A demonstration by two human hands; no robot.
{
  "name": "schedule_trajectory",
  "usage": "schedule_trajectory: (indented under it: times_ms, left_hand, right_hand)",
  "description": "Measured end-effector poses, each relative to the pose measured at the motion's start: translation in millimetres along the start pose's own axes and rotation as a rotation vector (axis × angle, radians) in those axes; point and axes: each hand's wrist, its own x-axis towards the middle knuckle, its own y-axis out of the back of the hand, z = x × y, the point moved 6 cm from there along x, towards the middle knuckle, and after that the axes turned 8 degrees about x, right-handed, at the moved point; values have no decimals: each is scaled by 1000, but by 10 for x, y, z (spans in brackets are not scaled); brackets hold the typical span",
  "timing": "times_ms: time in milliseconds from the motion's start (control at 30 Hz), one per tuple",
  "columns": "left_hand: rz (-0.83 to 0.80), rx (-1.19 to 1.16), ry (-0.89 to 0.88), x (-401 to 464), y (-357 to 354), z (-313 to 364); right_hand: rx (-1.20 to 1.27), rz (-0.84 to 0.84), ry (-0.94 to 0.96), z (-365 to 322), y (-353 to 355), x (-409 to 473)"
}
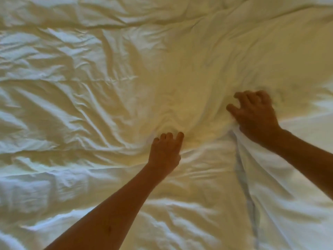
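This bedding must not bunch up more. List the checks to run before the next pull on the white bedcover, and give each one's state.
1. Grip of the left hand on the white crumpled fabric bedcover: ok, fingers curl into gathered folds.
2. Grip of the right hand: cannot tell, fingers curled but blurred.
3. Surface smooth: not ok, creases throughout.
4. Long fold below the right hand flattened: not ok, it stands raised.
5. Edges squared: cannot tell, none in view.
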Motion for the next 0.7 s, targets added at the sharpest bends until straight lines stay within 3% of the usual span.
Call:
schedule_trajectory:
  times_ms: [167,233,300,367,500,633,700]
  left_hand:
    - [-128,8,41,263,1,339]
    - [-185,28,87,298,-39,419]
    - [-140,18,101,462,72,651]
    - [-97,2,80,654,230,896]
    - [8,-22,-43,1127,770,1672]
    - [-33,-24,-27,1125,874,1957]
    - [-208,-43,15,1110,808,1937]
  right_hand:
    - [-47,19,52,1136,275,-329]
    - [-67,-35,-44,1731,259,-659]
    - [-37,-121,-219,2314,286,-967]
    - [94,-171,-306,2476,290,-1068]
    - [200,-3,-336,2721,486,-1341]
    - [470,-196,-859,2932,153,-1928]
    - [723,52,-1073,2852,193,-1929]
